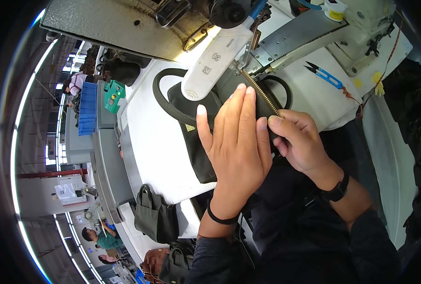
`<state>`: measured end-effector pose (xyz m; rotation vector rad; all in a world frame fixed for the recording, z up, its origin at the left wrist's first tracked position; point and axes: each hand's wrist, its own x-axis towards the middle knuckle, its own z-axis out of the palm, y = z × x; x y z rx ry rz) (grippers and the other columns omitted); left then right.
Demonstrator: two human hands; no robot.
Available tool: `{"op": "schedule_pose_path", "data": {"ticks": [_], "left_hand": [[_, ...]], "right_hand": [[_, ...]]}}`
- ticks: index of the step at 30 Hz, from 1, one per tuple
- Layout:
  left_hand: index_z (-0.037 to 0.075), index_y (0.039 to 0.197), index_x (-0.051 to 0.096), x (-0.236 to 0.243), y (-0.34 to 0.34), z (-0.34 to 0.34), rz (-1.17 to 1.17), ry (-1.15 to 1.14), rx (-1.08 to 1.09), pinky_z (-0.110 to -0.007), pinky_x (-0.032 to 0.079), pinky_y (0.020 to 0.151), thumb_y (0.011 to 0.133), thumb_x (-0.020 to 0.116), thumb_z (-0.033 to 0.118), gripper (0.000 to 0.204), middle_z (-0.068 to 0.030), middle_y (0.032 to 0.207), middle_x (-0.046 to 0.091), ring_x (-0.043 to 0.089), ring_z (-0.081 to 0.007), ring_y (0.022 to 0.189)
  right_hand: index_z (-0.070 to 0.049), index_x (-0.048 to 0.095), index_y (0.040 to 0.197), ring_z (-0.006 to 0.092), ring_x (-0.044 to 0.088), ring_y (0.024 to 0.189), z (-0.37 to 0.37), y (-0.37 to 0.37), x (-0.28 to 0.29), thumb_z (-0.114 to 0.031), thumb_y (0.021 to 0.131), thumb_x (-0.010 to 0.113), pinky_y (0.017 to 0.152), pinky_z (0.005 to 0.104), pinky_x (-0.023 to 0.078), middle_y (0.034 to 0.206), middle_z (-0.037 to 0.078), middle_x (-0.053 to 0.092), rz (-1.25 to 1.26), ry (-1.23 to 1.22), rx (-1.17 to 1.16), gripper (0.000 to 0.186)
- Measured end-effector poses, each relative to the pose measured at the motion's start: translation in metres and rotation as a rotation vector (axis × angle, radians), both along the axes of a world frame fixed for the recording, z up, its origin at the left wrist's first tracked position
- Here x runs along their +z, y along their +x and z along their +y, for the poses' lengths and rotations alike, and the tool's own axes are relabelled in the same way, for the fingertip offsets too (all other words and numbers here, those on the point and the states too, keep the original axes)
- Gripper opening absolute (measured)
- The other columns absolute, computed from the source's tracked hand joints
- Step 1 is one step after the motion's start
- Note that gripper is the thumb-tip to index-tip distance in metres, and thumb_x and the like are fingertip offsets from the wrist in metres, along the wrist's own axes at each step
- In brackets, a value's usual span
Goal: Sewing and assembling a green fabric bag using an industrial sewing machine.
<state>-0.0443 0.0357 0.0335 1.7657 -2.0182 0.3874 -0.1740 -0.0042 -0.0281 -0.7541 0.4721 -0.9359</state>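
Note:
A dark green handbag (198, 154) lies on the white table under a sewing machine's presser foot (238, 66). One looped handle (162, 94) arches out to its left. A brass-toothed zipper (263, 95) runs from the foot toward me. My left hand (239, 151) rests flat on the bag left of the zipper, fingers stretched out. With thumb and fingers, my right hand (302, 142) pinches the zipper's near end and the bag edge there. Part of the bag is hidden beneath my hands.
A white lamp arm (215, 66) hangs just above the bag. Blue-handled thread snips (326, 76) lie right of the machine bed (300, 40). Finished-looking dark handbags (156, 215) stand at lower left. People work at tables farther left.

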Motion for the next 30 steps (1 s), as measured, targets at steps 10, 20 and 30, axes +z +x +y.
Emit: {"op": "schedule_pose_path", "data": {"ticks": [10, 20, 30], "left_hand": [[0.003, 0.109, 0.073, -0.023, 0.026, -0.031, 0.090, -0.309, -0.113, -0.045, 0.037, 0.111, 0.094, 0.068, 0.010, 0.017, -0.0085, 0.109, 0.074, 0.071, -0.0214, 0.098], [0.000, 0.097, 0.069, -0.036, 0.039, -0.055, 0.238, -0.434, -0.213, -0.042, 0.050, 0.089, 0.090, 0.071, 0.001, 0.008, -0.0140, 0.101, 0.073, 0.070, -0.0291, 0.094], [0.004, 0.132, 0.061, -0.057, 0.032, -0.028, 0.181, -0.366, -0.172, -0.048, 0.037, 0.112, 0.078, 0.076, 0.009, 0.057, -0.0128, 0.131, 0.064, 0.059, -0.0317, 0.127]], "right_hand": [[-0.009, 0.060, 0.073, 0.0019, 0.049, 0.057, -0.022, 0.026, 0.001, -0.022, 0.102, 0.063, 0.049, 0.0193, 0.038, 0.067, -0.004, 0.056, -0.012, -0.033, -0.066, 0.032], [-0.006, 0.066, 0.081, 0.0028, 0.050, 0.058, -0.042, 0.037, 0.003, -0.021, 0.102, 0.062, 0.052, 0.0194, 0.038, 0.071, -0.003, 0.059, 0.012, -0.104, -0.111, 0.026], [-0.002, 0.064, 0.081, 0.0063, 0.055, 0.064, -0.058, 0.019, 0.021, -0.032, 0.105, 0.056, 0.060, 0.0241, 0.045, 0.070, 0.000, 0.062, 0.263, -0.282, -0.009, 0.040]]}}
